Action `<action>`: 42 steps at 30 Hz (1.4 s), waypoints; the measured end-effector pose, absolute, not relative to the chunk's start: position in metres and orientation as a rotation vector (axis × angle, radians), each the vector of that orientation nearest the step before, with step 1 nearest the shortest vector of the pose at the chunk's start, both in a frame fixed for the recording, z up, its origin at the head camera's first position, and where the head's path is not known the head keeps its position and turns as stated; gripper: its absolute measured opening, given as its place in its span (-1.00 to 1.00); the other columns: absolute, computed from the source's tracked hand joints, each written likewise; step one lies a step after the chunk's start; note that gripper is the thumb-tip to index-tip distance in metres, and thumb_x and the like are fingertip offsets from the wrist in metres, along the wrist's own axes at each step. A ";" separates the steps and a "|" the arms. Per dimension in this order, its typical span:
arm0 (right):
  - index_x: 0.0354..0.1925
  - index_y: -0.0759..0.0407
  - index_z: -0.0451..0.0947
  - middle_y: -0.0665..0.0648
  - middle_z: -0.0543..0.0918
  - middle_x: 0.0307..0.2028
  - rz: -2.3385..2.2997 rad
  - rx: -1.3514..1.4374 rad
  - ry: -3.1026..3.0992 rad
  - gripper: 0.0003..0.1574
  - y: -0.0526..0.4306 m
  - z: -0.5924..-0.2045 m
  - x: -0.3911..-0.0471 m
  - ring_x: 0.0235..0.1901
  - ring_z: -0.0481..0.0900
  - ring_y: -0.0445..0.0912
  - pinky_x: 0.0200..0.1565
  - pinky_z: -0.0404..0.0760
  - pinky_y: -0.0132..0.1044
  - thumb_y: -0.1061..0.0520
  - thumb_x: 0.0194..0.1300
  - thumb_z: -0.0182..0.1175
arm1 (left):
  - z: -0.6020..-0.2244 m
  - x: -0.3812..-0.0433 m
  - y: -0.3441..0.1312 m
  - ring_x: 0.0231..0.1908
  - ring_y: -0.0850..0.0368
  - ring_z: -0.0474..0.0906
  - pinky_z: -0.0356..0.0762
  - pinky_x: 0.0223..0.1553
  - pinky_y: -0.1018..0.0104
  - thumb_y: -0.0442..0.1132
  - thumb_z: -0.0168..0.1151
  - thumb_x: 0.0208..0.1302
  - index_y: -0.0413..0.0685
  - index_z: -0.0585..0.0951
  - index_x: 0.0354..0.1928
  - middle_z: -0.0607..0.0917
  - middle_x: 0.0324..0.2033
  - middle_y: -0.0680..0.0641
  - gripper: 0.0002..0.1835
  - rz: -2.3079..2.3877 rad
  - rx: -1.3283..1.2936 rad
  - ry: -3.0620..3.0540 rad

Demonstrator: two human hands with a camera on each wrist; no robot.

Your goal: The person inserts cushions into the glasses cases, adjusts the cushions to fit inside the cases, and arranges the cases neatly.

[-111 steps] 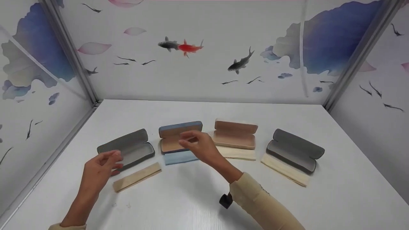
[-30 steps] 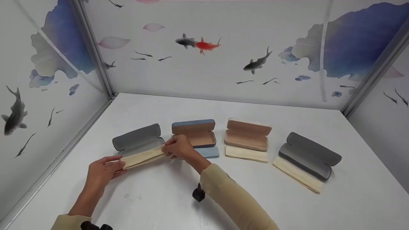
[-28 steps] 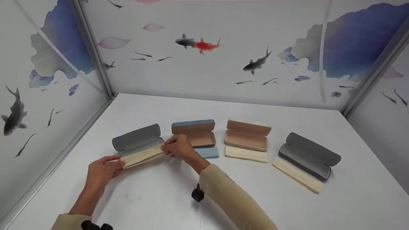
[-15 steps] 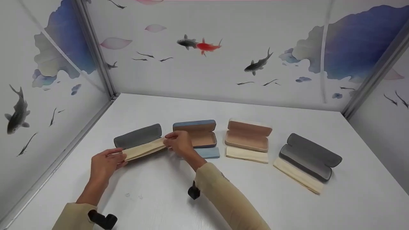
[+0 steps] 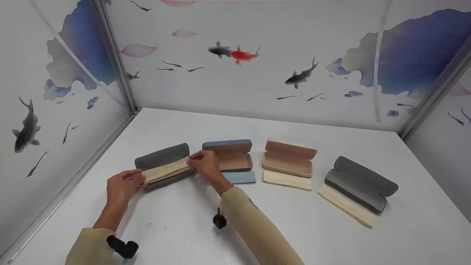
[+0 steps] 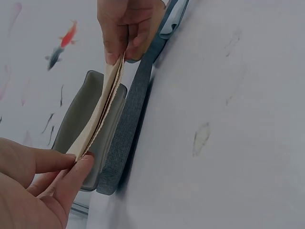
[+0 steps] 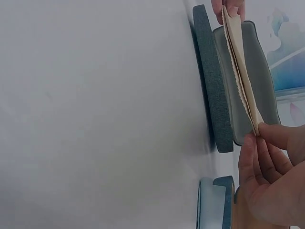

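A folded cream cloth (image 5: 165,171) is stretched between both hands, above the opened grey glasses case (image 5: 162,156) at the left of the row. My left hand (image 5: 124,186) pinches its left end between thumb and fingers. The right end is pinched by my right hand (image 5: 206,166), which covers part of the blue glasses case behind it. In the left wrist view the cloth (image 6: 97,114) shows its layered edges, with the case's grey lining (image 6: 78,112) behind it. From the right wrist, the cloth (image 7: 240,71) lies along the length of the case, over its tray.
To the right stand a blue case (image 5: 235,160) with a blue cloth (image 5: 241,177) before it, a tan-lined case (image 5: 287,162) with a cream cloth (image 5: 287,179), and another grey case (image 5: 355,188) with a cream cloth (image 5: 346,206). Printed panels wall the white table (image 5: 191,228).
Earlier the cloth lay on the table in front of the left grey case and both hands were free. Both hands have since taken its ends, lifted it and moved it back over the case.
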State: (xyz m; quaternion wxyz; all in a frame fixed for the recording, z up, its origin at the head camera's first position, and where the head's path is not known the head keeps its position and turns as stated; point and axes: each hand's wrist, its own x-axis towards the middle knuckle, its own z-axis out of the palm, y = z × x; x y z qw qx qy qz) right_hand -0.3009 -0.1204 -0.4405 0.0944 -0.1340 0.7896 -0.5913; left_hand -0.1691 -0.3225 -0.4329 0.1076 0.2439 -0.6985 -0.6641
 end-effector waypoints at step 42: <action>-0.18 0.23 0.70 0.10 0.71 -0.34 -1.618 -0.506 2.494 -0.88 -0.123 -0.446 -0.300 -0.45 0.55 -0.21 -0.42 0.56 -0.43 0.21 0.36 0.27 | -0.440 -0.171 -0.327 -0.42 0.24 0.60 0.46 -0.46 0.47 -0.24 0.24 0.35 -0.37 0.63 0.09 0.78 -0.14 -0.31 -0.62 -1.387 0.827 -2.402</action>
